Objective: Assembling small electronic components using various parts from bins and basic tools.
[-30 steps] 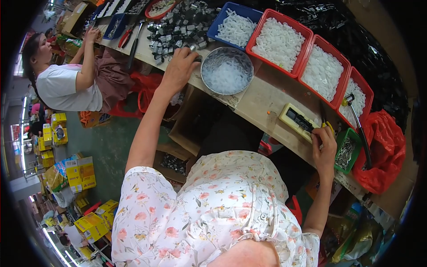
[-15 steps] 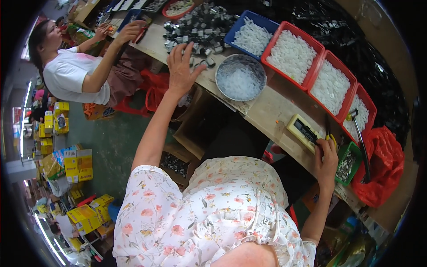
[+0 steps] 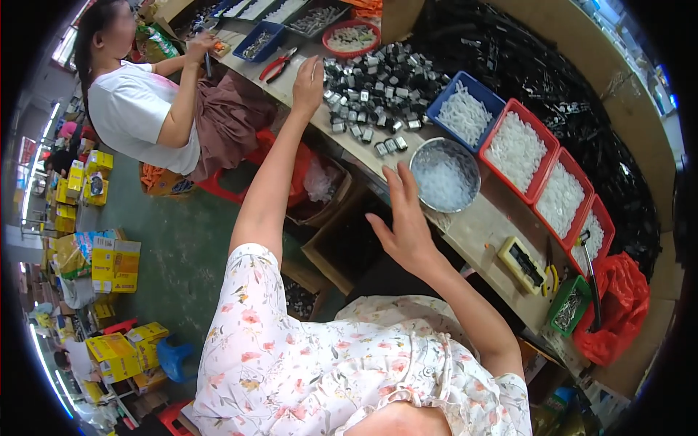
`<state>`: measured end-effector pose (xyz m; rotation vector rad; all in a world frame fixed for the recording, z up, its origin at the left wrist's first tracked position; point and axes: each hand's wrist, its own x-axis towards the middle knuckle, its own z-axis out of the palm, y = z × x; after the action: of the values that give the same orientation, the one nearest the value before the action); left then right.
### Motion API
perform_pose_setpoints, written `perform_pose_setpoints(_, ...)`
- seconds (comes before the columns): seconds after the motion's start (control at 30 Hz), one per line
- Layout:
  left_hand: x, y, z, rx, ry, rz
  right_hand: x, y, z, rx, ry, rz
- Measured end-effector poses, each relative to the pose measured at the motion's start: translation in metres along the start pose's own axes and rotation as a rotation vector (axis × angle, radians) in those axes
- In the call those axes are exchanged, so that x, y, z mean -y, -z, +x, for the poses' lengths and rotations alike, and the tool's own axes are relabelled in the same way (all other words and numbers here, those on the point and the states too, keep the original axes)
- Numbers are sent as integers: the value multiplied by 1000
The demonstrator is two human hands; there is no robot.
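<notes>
My left hand (image 3: 308,89) reaches to the left edge of a pile of small black-and-silver parts (image 3: 382,87) on the bench. Its fingers are stretched out and seen from the side; nothing shows in them. My right hand (image 3: 407,227) hovers at the bench's near edge, fingers apart, holding nothing. Just beyond its fingertips stands a round metal bowl (image 3: 472,195) of small clear-white pieces. Several of the black-and-silver parts (image 3: 391,146) lie in a short row beside the bowl. Farther right sits a cream block-shaped fixture (image 3: 509,256) with a black piece in it.
A blue tray (image 3: 440,120) and red trays (image 3: 534,196) of white pieces line the back. Pliers (image 3: 278,65), a green tray (image 3: 556,320) and a red bag (image 3: 618,305) lie around. A co-worker (image 3: 142,109) sits at left, working. Black strips (image 3: 538,80) heap behind.
My right hand has left the cream fixture and moved left to near the bowl. My left hand has shifted to the pile's left edge, its fingers now closer together. The view has turned.
</notes>
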<state>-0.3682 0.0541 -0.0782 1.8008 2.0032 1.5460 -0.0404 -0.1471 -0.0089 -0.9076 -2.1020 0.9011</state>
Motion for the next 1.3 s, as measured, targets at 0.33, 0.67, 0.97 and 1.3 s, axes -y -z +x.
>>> perform_pose_setpoints(0.33, 34, -15, 35, 149, 169, -101, -40, -81, 74, -234, -168, -259)
perform_pose_setpoints(0.67, -31, -6, -34, 2, 225, -182, -41, -95, 128, -278, -320, -365)
perform_pose_setpoints(0.97, -70, 1, -69, -105, 440, -505, -42, -103, 141, -310, -410, -391)
perform_pose_setpoints(1.3, -79, -23, -84, -165, 311, -412, -60, -99, 164, -629, -327, -160)
